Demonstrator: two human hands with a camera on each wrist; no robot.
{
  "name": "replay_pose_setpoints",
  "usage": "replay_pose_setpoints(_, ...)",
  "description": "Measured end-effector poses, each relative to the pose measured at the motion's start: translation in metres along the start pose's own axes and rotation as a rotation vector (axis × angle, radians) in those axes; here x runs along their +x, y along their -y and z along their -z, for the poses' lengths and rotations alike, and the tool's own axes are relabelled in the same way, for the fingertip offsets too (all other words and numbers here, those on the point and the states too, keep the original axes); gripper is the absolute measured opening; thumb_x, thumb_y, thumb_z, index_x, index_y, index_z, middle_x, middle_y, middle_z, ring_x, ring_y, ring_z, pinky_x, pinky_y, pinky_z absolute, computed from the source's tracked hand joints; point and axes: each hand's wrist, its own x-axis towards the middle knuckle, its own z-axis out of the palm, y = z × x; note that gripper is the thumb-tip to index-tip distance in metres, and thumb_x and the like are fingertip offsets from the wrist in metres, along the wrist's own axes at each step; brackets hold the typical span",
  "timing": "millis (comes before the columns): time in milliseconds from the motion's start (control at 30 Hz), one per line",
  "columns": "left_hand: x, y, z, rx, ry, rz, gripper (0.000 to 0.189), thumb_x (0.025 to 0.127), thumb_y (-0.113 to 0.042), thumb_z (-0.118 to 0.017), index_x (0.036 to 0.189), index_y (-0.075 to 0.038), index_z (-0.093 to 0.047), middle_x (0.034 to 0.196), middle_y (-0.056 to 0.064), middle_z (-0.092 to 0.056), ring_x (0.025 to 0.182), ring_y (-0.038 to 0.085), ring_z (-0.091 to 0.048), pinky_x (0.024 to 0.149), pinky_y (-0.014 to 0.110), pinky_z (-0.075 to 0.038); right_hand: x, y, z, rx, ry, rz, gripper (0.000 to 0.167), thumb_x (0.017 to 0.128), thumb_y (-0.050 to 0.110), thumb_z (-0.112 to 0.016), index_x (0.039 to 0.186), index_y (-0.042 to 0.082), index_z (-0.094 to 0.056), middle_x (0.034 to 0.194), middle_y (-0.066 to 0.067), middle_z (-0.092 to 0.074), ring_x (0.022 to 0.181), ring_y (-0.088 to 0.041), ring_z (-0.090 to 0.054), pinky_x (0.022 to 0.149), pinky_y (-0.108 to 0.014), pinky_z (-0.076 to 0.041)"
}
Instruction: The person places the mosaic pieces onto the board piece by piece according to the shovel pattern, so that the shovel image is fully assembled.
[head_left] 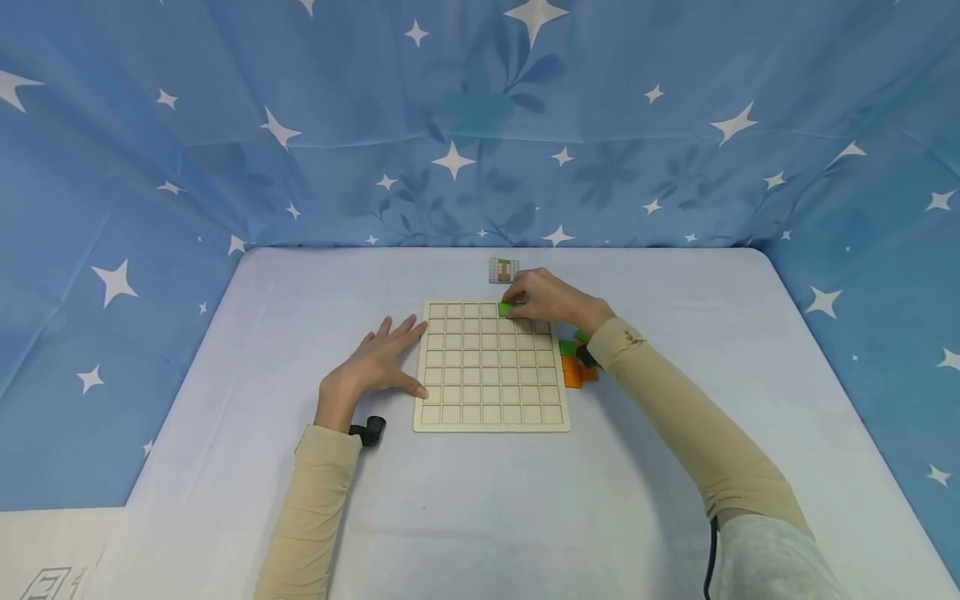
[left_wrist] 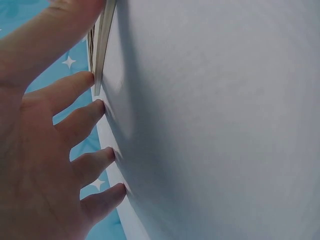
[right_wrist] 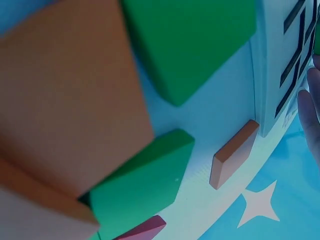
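Observation:
A pale wooden grid board point(head_left: 482, 375) lies flat on the white table. At its left edge rests my left hand point(head_left: 375, 363), fingers spread, with the thumb on the rim. In the left wrist view, the index fingertip point(left_wrist: 87, 79) meets the board's side. Over the board's top row, my right hand point(head_left: 551, 298) pinches a small green square tile point(head_left: 505, 309) between thumb and fingers. That tile is at or just above a cell right of the middle; whether it sits inside cannot be told. Only part of the right fingers point(right_wrist: 312, 112) shows in the right wrist view.
Loose orange tiles point(head_left: 572, 372) and green tiles point(head_left: 567, 347) lie by the board's right edge, partly under the right wrist. A reddish tile point(right_wrist: 142, 230) is among them. Behind the board lies a small patterned card point(head_left: 503, 270). Blue star-printed curtain point(head_left: 450, 200) borders the table.

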Motion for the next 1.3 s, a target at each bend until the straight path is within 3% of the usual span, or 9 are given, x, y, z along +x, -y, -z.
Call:
replay_pose_setpoints(800,-0.002,-0.001,0.000,0.001,-0.002,-0.005,0.118,0.075,-0.037,-0.092,0.166,-0.016,-0.021,0.174,0.010,-0.008,0.159,0.041,0.006,0.129,0.060,0.001,-0.004,0.004,-0.004,-0.037,-0.009,-0.001,0.030,0.092,0.013,-0.079,0.119,0.002,-0.077,0.104,-0.011,-0.068,0.092,-0.022,-0.065,0.080,-0.034,-0.058)
replay_pose_setpoints(1100,-0.003,-0.003,0.001,0.002,0.012,0.003,0.117,0.077,-0.036,-0.091,0.167,-0.018,-0.018,0.175,0.009,-0.005,0.159,0.040,0.008,0.129,0.061,0.002,-0.016,-0.001,-0.002,0.030,-0.043,-0.057,0.026,0.095,0.011,-0.075,0.120,0.003,-0.076,0.113,-0.012,-0.071,0.099,-0.024,-0.067,0.085,-0.036,-0.059)
replay_pose_setpoints(1300,-0.002,-0.003,0.001,0.007,0.017,0.011,0.117,0.077,-0.036,-0.091,0.167,-0.017,-0.017,0.175,0.008,-0.004,0.159,0.040,0.009,0.129,0.060,0.002,-0.027,-0.007,0.003,0.018,-0.066,-0.097,0.025,0.097,0.015,-0.073,0.119,0.005,-0.077,0.113,-0.011,-0.072,0.100,-0.025,-0.068,0.086,-0.038,-0.059)
